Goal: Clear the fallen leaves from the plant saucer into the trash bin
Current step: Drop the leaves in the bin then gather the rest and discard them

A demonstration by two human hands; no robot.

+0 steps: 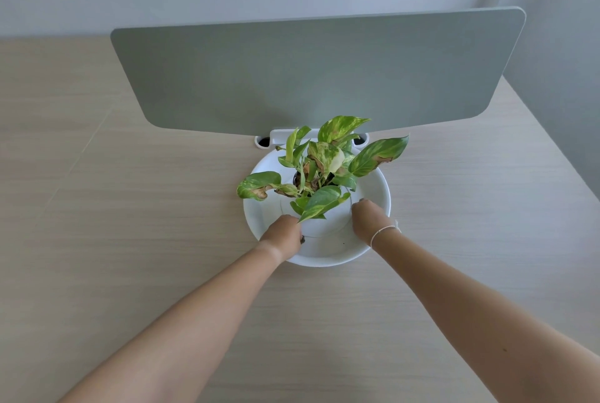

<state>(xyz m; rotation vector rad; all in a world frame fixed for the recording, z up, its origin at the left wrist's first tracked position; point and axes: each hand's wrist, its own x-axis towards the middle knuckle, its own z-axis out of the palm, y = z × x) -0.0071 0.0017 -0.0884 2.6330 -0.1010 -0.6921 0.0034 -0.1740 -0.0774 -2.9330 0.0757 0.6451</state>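
Both bare arms reach out over the pale wooden desk (130, 240) to the white saucer (380, 188), the left hand (284, 234) curled closed with something small and dark pinched at its fingertips, though I cannot tell what it is. The right hand (368, 219), with a thin white band at the wrist, is curled against the side of the white pot (324, 224); whether it grips I cannot tell. The plant (324, 162), green leaves with brown patches, stands in the saucer just before a grey-green screen (308, 71).

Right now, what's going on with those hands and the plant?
Left hand, right hand either side of white pot, grip hidden. Pot sits in saucer. Leaves overhang it. No bin visible.
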